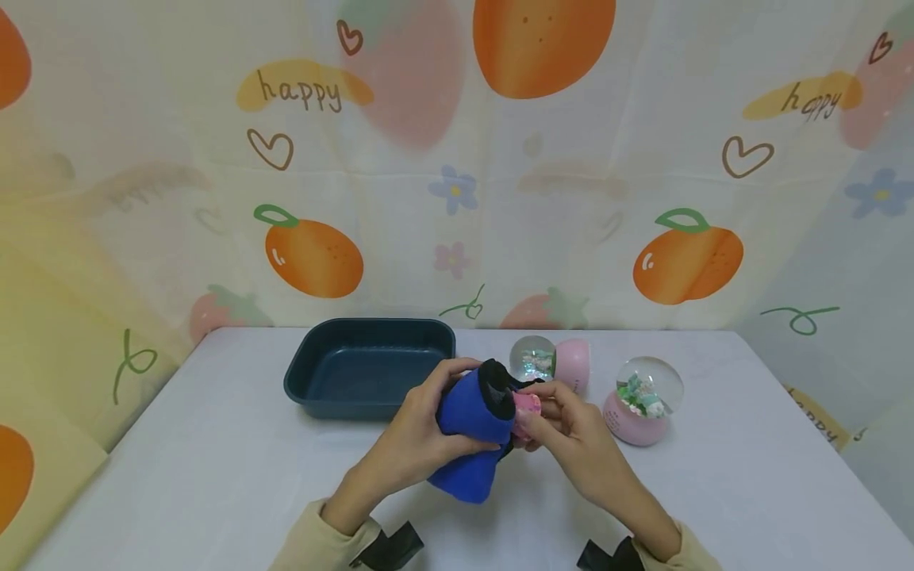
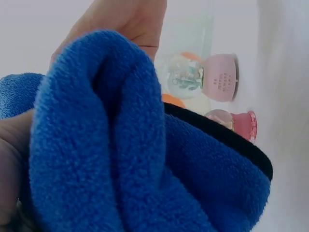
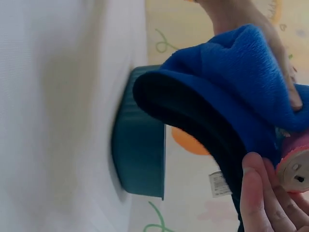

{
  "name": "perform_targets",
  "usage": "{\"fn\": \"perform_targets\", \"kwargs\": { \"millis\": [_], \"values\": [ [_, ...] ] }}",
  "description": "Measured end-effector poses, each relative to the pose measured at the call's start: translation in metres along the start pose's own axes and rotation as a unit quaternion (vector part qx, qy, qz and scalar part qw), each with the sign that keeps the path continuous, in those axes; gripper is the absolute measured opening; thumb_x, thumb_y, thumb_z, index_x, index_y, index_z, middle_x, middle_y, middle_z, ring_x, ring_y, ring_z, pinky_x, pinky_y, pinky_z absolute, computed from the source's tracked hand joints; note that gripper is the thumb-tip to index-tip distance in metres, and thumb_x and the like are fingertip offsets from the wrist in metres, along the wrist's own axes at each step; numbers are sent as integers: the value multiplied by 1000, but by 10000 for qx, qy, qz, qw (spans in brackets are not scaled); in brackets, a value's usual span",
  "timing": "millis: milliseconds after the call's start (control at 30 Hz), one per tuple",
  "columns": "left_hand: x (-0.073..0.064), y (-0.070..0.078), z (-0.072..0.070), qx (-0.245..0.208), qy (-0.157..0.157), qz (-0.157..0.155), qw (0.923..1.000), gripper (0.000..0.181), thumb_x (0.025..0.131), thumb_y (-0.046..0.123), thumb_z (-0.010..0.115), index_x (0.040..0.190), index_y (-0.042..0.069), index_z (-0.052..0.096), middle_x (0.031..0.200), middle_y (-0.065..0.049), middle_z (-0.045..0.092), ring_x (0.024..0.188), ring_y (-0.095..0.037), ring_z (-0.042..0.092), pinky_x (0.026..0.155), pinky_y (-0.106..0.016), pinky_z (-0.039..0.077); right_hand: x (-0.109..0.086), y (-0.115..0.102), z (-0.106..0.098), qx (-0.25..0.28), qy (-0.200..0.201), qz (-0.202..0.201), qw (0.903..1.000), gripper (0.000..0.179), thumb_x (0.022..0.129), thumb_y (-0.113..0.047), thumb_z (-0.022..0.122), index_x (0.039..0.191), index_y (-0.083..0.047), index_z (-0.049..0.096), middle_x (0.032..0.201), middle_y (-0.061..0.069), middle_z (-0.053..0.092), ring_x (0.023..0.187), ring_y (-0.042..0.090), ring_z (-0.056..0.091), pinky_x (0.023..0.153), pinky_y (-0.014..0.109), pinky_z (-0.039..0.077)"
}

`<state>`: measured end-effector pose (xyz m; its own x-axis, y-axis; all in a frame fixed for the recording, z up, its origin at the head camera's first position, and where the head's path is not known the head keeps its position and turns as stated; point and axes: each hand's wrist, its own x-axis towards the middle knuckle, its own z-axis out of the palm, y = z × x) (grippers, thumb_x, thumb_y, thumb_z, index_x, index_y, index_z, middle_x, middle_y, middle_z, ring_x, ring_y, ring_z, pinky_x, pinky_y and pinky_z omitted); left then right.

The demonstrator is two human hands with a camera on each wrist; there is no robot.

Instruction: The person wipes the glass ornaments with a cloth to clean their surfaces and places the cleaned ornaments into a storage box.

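My left hand (image 1: 421, 428) grips a bunched blue fleecy cloth (image 1: 467, 412) with black edging, its thumb across the front. The cloth wraps round an object with a pink base (image 1: 527, 406); the rest of that object is hidden. My right hand (image 1: 571, 432) pinches this base from the right, fingers and thumb at its sides. The right wrist view shows the pale underside of the base (image 3: 295, 171) and a white tag (image 3: 220, 184) on the black edging. To the right of my right hand, a snow globe (image 1: 643, 400) on a pink base stands upright.
Behind the hands, a second pink-based snow globe (image 1: 571, 365) lies on its side. A dark teal rectangular tray (image 1: 367, 411) stands at the back left of the white table (image 1: 214, 476). The left wrist view also shows a redder globe base (image 2: 245, 126). A fruit-printed curtain (image 1: 400, 198) hangs behind.
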<state>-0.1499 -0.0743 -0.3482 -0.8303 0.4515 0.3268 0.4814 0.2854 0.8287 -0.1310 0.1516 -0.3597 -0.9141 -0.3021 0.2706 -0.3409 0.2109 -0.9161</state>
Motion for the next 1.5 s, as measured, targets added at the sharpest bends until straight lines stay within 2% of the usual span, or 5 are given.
{"fn": "perform_targets", "kwargs": {
  "millis": [333, 600, 800, 1233, 1500],
  "values": [
    [1, -2, 1, 362, 157, -115, 9992, 54, 83, 5, 77, 128, 13, 48, 111, -14, 72, 100, -31, 70, 85, -53, 57, 1, -3, -4, 45, 126, 325, 9994, 36, 103, -18, 54, 130, 5, 52, 110, 22, 69, 85, 14, 71, 77, 28, 59],
    [1, -1, 6, 24, -302, -718, 9970, 66, 82, 30, 81, 136, 21, 44, 125, -7, 66, 109, -27, 66, 89, -49, 55, 2, -1, -6, -65, 442, -199, 9988, 42, 99, -9, 59, 139, -4, 49, 118, 22, 65, 92, 6, 70, 77, 23, 58],
    [1, -1, 9, -84, -289, -755, 9967, 51, 88, 33, 76, 129, 20, 48, 122, -6, 68, 106, -26, 68, 85, -47, 57, 1, 1, -5, -54, 357, -673, 9971, 54, 92, -3, 67, 142, -2, 46, 120, 24, 63, 93, 8, 72, 78, 22, 58],
    [0, -1, 3, -236, 464, -441, 9977, 39, 94, 23, 69, 128, 16, 51, 122, -12, 67, 109, -32, 68, 86, -52, 57, 0, 2, -5, -205, 911, -1030, 9903, 62, 77, 5, 80, 133, -4, 52, 121, 10, 61, 95, 8, 67, 81, 22, 55],
    [-1, 1, -6, -493, 866, -275, 9946, 45, 94, 22, 67, 135, 20, 47, 130, -11, 63, 115, -32, 63, 92, -54, 54, 0, 3, -5, -620, 631, -1327, 9872, 54, 71, 0, 86, 118, -10, 63, 110, 3, 67, 98, 10, 61, 89, 20, 51]
  ]
}}
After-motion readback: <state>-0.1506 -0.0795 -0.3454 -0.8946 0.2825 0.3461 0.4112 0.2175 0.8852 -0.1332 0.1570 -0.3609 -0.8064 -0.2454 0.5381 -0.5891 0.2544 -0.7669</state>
